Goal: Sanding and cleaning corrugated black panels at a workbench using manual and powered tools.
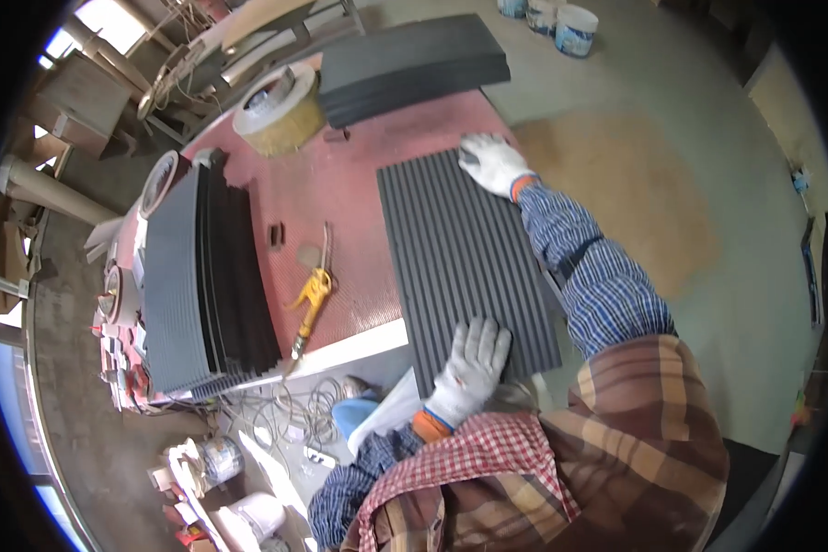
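Note:
A dark grey panel with lengthwise grooves (pixel 460 248) lies at the right side of the red table, its near end reaching past the table's front edge toward my body. My left hand (pixel 474 368), in a white work glove, rests flat on the near end with its fingers stretched out. At the far end, my right hand (pixel 495 167), gloved too, holds the edge near the right corner, with its fingers bent over it. Left of the panel, a yellow air blow gun (pixel 314 290) lies on the table, touched by neither hand.
The red table (pixel 359 202) carries a stack of dark grooved panels (pixel 179 276) on the left and another dark stack (pixel 414 64) at the back. A wide tape roll (pixel 281 115) stands near the back stack. Coiled cables (pixel 313 409) and buckets (pixel 575 32) are on the floor.

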Demonstrator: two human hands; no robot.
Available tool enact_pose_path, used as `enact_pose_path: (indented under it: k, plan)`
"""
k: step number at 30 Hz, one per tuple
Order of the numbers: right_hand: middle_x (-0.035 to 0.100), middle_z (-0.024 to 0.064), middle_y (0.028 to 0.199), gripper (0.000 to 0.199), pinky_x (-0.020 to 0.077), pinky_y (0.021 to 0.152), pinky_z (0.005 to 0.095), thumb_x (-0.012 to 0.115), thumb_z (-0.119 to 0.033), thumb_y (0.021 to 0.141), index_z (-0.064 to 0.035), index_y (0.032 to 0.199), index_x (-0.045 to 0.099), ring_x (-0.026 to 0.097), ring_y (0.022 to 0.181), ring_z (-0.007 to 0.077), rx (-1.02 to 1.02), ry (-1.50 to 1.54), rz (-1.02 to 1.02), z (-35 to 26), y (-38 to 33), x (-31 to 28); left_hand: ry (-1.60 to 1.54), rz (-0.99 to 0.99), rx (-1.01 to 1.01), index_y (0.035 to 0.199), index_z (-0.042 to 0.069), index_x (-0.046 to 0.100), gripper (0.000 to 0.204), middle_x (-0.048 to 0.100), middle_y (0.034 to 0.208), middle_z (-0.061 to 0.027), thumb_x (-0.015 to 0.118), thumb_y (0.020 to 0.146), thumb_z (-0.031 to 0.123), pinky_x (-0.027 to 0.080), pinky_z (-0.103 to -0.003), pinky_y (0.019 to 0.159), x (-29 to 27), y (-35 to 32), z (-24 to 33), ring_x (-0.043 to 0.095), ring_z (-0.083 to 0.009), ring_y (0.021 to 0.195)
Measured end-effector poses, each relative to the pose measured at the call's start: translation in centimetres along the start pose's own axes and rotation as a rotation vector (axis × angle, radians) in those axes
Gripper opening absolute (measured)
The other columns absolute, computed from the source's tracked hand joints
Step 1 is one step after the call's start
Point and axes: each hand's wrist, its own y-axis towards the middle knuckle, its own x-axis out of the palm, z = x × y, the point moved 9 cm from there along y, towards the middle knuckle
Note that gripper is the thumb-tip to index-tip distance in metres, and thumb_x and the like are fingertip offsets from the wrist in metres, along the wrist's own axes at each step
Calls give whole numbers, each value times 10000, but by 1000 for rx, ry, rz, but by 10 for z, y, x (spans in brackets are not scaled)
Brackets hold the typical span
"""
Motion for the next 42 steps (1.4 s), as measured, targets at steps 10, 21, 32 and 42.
enact_pose_path:
  k: [10,21,32,42]
  plan:
    - [478,187,1476,525,223,1225,492,578,-306,939,-23,1376,517,403,1402,369,-44,154,-180,-104,-242,-69,-3,-96,-26,1410,-99,428,577,473,1428,-309,504,889,137,305,-601,1149,-2,1,-8,441,-473,1351]
    - [527,185,1409,464,283,1178,490,600,-248,908,-22,1311,554,452,1338,353,-107,71,-159,-94,-240,-81,-216,11,-35,1453,-44,358,930,461,1440,-250,816,707,271,257,-537,1203,-9,37,-43,398,-407,1400]
    - [474,166,1474,520,224,1211,487,589,-311,921,-24,1350,526,400,1379,342,-153,16,-48,-82,-186,-47,-735,453,-958,1267,-39,553,368,678,1006,-118,648,959,138,566,-312,820,-13,-102,-148,684,-200,899]
    - [559,200,1399,473,388,1133,448,663,-144,869,-7,1314,579,514,1313,383,238,511,-85,-105,-341,-139,-1648,127,-1238,1207,-48,560,522,672,1035,-94,720,910,349,544,-257,654,15,-72,-121,631,-132,855]
